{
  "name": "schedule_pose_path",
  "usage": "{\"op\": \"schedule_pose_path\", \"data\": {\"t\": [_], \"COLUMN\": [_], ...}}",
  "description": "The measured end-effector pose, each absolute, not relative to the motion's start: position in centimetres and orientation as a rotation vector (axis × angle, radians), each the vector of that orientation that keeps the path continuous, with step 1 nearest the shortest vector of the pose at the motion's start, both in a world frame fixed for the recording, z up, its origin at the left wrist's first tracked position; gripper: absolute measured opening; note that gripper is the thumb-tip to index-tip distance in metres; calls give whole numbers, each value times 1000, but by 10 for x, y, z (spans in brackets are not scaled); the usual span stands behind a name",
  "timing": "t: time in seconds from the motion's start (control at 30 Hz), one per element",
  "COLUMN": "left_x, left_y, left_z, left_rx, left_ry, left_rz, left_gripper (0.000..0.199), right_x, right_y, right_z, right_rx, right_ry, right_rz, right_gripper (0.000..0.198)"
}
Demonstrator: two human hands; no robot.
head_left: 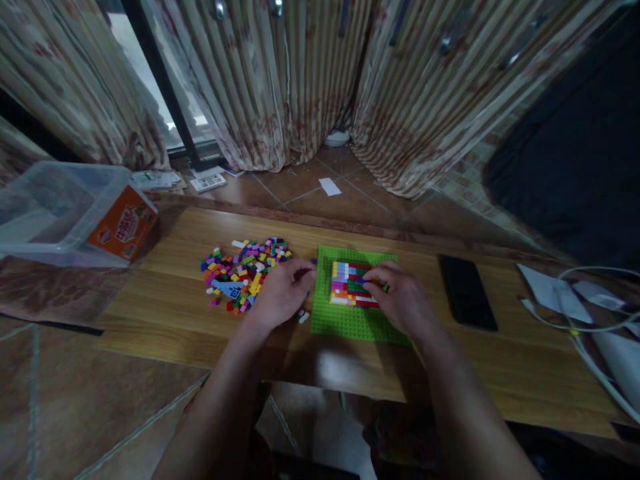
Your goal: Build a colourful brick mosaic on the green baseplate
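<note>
a: hands?
b: right hand, fingertips pinched on small blue plastic brick; left hand, fingers curled, contents cannot tell.
a: assembled?
b: rectangular multicoloured plastic-brick block, under right fingertips, on green studded plastic baseplate.
a: loose?
b: multicoloured plastic-brick heap, beside left fingers.

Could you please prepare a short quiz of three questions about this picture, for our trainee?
1. Which hand has its fingers over the rectangle of bricks on the green baseplate?
2. True or false: the black phone lies to the right of the baseplate.
3. Complete: the clear plastic box, left of the loose bricks, bears an ____ label.

Key:
1. The right hand.
2. True.
3. Orange.
</note>
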State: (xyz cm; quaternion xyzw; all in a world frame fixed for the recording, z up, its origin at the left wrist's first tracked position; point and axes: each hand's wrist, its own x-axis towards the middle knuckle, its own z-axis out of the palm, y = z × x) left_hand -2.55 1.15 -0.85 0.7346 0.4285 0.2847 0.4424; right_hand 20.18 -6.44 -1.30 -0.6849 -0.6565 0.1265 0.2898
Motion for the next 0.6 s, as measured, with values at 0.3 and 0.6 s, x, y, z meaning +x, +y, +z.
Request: {"op": "schedule_pose_path", "data": {"t": [0.3, 0.6], "left_x": [-28, -29], "left_y": [11, 12], "left_z": [-8, -7], "left_rx": [1810, 1836], "left_ry": [1067, 1056], "left_rz": [699, 699], "left_gripper": [21, 20], "right_x": [201, 208], "right_y": [-62, -64], "right_z": [-17, -17], "right_rx": [-1842, -1860], "right_ry": [-1711, -1740], "right_rz": [323, 319], "right_gripper": [12, 11]}}
